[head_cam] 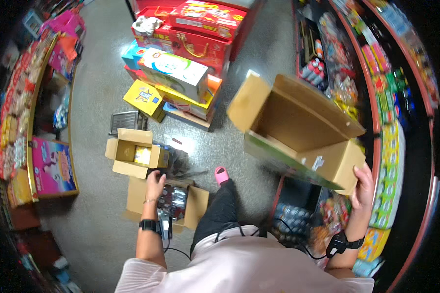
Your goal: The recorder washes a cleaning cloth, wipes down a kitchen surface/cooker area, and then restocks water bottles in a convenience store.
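My right hand [363, 185] grips an end flap of a large cardboard box [289, 135], which is held up at the right with its flaps spread and its inside bare apart from a small white label. My left hand [156, 185] is at the near edge of a small cardboard box [132, 168], its fingers bent; whether they grip it cannot be told. Inside that small box lies a yellow and white pack [142, 155]. Just below stands another flapped cardboard box [198, 205] with dark, shiny wrapped goods [174, 199] in it.
Red gift boxes [201, 47], a white and green carton [174, 71] and a yellow box [143, 97] are stacked on the floor ahead. A grey crate [124, 122] stands by the small box. Shelves of packaged goods [385, 175] line the right; a display shelf [33, 117] lines the left.
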### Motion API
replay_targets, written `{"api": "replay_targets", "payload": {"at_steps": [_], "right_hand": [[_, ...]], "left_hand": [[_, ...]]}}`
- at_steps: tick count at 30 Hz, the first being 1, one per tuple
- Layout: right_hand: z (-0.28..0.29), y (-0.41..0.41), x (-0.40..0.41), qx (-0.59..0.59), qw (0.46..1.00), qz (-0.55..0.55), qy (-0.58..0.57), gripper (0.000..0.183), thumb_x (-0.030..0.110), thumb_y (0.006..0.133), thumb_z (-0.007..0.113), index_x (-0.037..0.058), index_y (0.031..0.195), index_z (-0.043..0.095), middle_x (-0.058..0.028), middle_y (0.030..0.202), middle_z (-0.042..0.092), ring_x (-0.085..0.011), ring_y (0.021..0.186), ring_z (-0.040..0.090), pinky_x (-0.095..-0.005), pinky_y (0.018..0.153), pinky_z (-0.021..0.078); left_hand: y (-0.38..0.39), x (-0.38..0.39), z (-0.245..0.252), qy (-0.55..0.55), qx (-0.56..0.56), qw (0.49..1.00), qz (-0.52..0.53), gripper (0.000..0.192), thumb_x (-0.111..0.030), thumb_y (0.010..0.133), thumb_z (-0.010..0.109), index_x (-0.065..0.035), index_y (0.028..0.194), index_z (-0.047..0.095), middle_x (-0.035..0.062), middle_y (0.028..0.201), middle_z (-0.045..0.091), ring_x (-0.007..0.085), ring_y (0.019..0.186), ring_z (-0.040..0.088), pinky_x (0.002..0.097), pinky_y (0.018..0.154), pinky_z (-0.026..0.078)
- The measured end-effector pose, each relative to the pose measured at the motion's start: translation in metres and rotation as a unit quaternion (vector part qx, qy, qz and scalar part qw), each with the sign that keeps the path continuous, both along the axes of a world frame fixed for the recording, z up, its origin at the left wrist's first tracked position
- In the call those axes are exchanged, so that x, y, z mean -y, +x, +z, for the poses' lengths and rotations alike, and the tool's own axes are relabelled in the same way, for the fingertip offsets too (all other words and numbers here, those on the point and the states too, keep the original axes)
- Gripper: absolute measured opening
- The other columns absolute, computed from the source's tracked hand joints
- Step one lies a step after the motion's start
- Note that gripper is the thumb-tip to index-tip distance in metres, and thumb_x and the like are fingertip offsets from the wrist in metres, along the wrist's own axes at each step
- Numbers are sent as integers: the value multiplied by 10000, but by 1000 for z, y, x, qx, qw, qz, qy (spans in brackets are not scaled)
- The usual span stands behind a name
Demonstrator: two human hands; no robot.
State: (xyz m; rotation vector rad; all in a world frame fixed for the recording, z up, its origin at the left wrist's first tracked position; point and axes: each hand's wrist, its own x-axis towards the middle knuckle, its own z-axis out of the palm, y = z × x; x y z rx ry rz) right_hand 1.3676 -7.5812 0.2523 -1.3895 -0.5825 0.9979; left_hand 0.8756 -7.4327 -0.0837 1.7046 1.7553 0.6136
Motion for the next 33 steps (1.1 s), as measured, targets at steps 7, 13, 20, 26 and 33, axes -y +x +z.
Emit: {"api": "replay_targets", "payload": {"at_steps": [7,13,20,26,33], "right_hand": [[29,20,-217,-145,974,131,115,312,112,831,388,-29,1108,413,-146,1068,503,-229,947,516,-335,833,414],[-30,-26,-411,-205,946,199,155,286,108,822,438,-54,1058,447,-140,1056,510,-222,956,507,-319,843,414],[-52,-80,-497,-98,921,302,226,365,347,848,401,46,1033,495,-72,1008,543,-183,900,519,-293,707,451],[-61,-83,-508,7,923,264,282,520,384,869,300,-10,1208,289,-151,1104,439,-171,908,473,-256,719,420],[-247,-224,-406,32,782,605,-147,180,144,839,444,6,940,499,-47,762,531,-94,616,506,-206,552,427]], "left_hand": [[17,-70,-34,-48,-171,977,120,536,-278,670,628,64,1033,432,240,1012,480,345,977,444,381,850,346],[41,-93,-27,-167,-206,954,140,762,-408,609,657,22,1159,352,175,1113,442,295,1073,383,421,915,273],[38,-97,-25,-184,-244,935,178,819,-376,542,711,-46,1188,329,104,1096,452,230,1077,382,439,952,187],[43,-95,-23,-163,-288,921,206,699,-416,537,697,-74,1087,435,91,929,498,217,951,458,452,955,156],[28,-76,-64,-52,-320,924,204,550,-424,543,652,-35,900,496,86,735,484,238,758,488,457,943,183]]}}
